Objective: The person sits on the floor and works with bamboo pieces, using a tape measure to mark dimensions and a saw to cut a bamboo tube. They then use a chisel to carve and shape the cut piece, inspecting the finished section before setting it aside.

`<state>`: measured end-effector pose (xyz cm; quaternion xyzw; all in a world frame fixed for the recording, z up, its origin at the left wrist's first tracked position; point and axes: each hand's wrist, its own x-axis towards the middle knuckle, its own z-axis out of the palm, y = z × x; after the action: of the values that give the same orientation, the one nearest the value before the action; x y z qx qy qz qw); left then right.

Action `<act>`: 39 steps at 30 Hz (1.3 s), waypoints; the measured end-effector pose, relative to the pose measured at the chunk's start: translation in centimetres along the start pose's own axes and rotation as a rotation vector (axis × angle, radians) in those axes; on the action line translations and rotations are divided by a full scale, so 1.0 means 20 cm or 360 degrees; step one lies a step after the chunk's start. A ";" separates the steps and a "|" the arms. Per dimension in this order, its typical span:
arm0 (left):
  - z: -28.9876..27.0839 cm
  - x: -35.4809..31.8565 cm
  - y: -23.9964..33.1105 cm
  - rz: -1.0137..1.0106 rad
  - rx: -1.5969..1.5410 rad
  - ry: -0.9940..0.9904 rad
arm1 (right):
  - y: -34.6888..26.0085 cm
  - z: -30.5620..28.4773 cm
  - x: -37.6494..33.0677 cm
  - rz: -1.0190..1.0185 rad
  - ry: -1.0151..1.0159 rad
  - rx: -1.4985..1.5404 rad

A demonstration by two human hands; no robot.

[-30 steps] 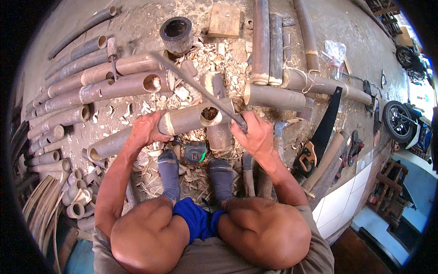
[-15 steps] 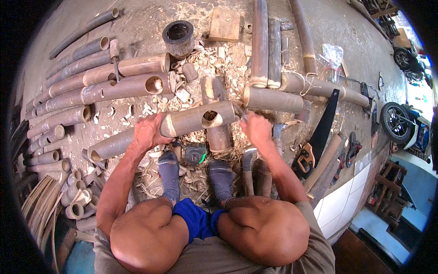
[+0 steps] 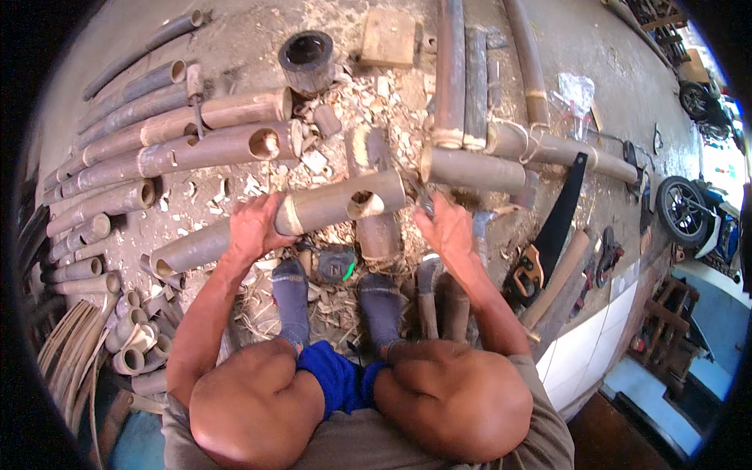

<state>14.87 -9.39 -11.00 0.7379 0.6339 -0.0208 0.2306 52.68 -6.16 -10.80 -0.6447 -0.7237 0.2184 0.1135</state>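
A bamboo tube [image 3: 329,205] with a round hole near its right end lies slantwise in front of me. My left hand [image 3: 257,225] is closed around its middle, just left of a pale node ring. The tube's right part rests across another bamboo length [image 3: 380,239] on the ground. Just past the tube's right end, my right hand [image 3: 446,229] is closed on a narrow dark metal tool [image 3: 425,202]; its exact kind is unclear, as the fingers hide much of it. The tool's tip appears apart from the tube.
Wood chips [image 3: 384,98] cover the floor. Bamboo lengths [image 3: 196,153] line the left; more bamboo [image 3: 474,168] lies at right. A handsaw [image 3: 552,227] and hammer-like tool [image 3: 427,290] lie near my right arm. A tape measure [image 3: 335,264] sits between my feet; a dark cylinder [image 3: 305,63] stands beyond.
My right hand has turned and shifted slightly right and nearer to me, with the tool. My left hand and the bamboo tube stay nearly in place.
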 end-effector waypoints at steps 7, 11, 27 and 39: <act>-0.02 0.02 0.02 0.0035 0.0000 0.0067 | -0.03 -0.01 0.01 -0.0188 0.0086 -0.0045; 0.00 0.00 0.01 0.0050 0.0031 0.0107 | -0.18 -0.07 -0.01 -0.0188 0.0117 0.0002; -0.01 0.01 0.02 0.0014 0.0002 0.0063 | -0.07 -0.04 0.02 -0.0048 -0.0041 -0.0119; -0.02 0.01 0.03 -0.0025 0.0024 0.0032 | -0.02 -0.02 0.02 0.0062 -0.0081 -0.0084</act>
<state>15.45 -9.00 -10.45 0.7349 0.6417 -0.0201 0.2185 52.49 -5.63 -10.30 -0.6557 -0.7193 0.2177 0.0736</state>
